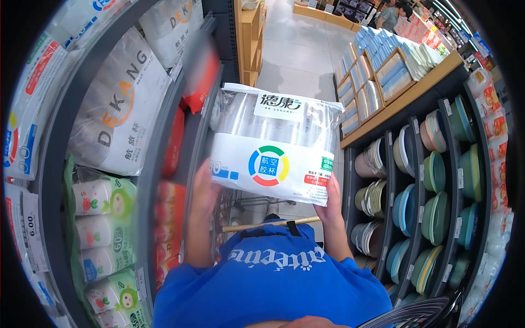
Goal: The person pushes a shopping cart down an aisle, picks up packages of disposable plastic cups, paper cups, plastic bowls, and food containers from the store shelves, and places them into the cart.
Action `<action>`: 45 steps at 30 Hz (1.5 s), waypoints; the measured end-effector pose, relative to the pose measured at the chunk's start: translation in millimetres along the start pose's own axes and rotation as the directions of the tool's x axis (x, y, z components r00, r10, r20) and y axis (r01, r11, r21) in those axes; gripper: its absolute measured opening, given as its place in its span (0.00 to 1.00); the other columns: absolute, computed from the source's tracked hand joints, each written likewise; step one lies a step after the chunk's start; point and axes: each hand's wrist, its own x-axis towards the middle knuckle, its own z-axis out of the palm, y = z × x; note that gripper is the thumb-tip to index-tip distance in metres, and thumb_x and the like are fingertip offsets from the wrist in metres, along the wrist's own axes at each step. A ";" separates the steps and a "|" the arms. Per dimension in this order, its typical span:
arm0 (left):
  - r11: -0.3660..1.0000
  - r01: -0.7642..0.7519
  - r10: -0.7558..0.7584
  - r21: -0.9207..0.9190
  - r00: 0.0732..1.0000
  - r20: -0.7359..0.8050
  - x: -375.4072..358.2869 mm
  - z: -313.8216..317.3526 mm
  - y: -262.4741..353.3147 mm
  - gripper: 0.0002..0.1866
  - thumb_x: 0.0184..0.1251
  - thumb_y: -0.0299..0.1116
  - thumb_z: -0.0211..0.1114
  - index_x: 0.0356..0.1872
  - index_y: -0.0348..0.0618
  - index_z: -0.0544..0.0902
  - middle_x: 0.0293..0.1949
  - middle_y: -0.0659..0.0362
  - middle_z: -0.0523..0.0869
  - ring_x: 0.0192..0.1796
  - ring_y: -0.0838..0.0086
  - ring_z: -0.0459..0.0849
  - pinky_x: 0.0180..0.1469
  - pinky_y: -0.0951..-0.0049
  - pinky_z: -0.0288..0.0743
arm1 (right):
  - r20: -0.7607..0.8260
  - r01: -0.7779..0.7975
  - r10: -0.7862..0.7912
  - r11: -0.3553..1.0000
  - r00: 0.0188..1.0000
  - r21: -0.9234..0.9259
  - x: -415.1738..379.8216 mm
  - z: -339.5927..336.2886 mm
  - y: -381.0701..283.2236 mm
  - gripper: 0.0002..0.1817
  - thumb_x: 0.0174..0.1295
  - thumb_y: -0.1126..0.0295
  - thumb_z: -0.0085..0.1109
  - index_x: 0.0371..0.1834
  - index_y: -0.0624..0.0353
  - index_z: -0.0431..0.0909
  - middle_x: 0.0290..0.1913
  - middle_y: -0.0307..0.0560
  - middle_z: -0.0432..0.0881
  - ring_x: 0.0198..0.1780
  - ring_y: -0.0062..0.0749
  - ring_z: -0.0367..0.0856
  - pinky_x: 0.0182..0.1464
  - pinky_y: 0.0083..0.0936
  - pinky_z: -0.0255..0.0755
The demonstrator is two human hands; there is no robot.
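A clear-and-white pack of plastic cups (276,145) is held up in front of my chest, its printed face toward me. Stacked clear cups show through the upper part of the wrapping, above a ring of green, yellow, red and blue. On the left, my left hand (203,186) grips the pack's lower side, its fingers partly hidden behind it. At the lower right corner, my right hand (330,199) is closed on the pack too. Below the pack, a shopping cart (240,205) shows in part, with its pale handle bar (273,224) close to my blue shirt.
Shelves at left hold large DEKANG cup bags (117,104) and green packs of paper cups (104,218). At right, a rack carries stacked bowls and basins (404,208). Folded towels (394,71) lie in wooden bins. A grey tiled aisle (295,52) runs ahead; a person (389,19) is far off.
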 end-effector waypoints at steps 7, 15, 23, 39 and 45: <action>0.880 0.028 0.017 0.474 0.996 -0.090 16.8 -14.1 -21.3 0.26 0.76 0.33 0.60 0.70 0.33 0.69 0.59 0.51 0.82 0.59 0.69 0.82 0.59 0.69 0.78 | -0.107 0.062 -0.079 0.986 0.991 -0.152 5.7 15.7 -5.0 0.39 0.64 0.58 0.63 0.73 0.66 0.58 0.60 0.57 0.77 0.60 0.38 0.81 0.62 0.34 0.76; 0.949 -0.113 0.076 0.295 0.988 0.135 -19.7 85.9 -35.0 0.37 0.68 0.28 0.67 0.75 0.36 0.60 0.66 0.49 0.75 0.64 0.66 0.77 0.66 0.65 0.72 | 0.314 0.414 -0.433 0.158 0.845 -0.896 -1.2 55.0 42.4 0.43 0.53 0.67 0.71 0.73 0.66 0.63 0.65 0.61 0.69 0.61 0.47 0.73 0.61 0.43 0.67; 0.953 0.106 -0.158 -0.285 0.973 -0.167 9.9 58.1 -70.8 0.31 0.69 0.28 0.63 0.71 0.36 0.64 0.62 0.50 0.77 0.61 0.66 0.79 0.62 0.66 0.75 | 0.573 0.560 -0.212 -0.123 0.792 -0.820 -3.5 78.7 66.5 0.35 0.52 0.65 0.71 0.66 0.63 0.73 0.66 0.59 0.69 0.63 0.52 0.70 0.61 0.47 0.62; 0.995 -0.024 0.023 -0.098 1.000 -0.009 7.5 25.0 -8.3 0.39 0.53 0.34 0.68 0.69 0.32 0.68 0.59 0.47 0.81 0.60 0.62 0.81 0.63 0.64 0.75 | 0.122 0.265 -0.399 0.326 0.909 -0.908 17.6 -17.5 16.0 0.22 0.62 0.72 0.64 0.59 0.64 0.73 0.63 0.59 0.73 0.65 0.50 0.71 0.65 0.40 0.68; 0.984 0.015 -0.005 -0.176 0.998 0.059 11.7 27.2 -11.2 0.40 0.54 0.36 0.67 0.69 0.31 0.67 0.60 0.46 0.80 0.61 0.61 0.81 0.64 0.64 0.74 | -0.065 0.120 -0.206 0.767 0.976 -0.630 8.9 -23.7 18.1 0.32 0.67 0.68 0.61 0.70 0.65 0.60 0.64 0.56 0.71 0.66 0.38 0.70 0.67 0.35 0.66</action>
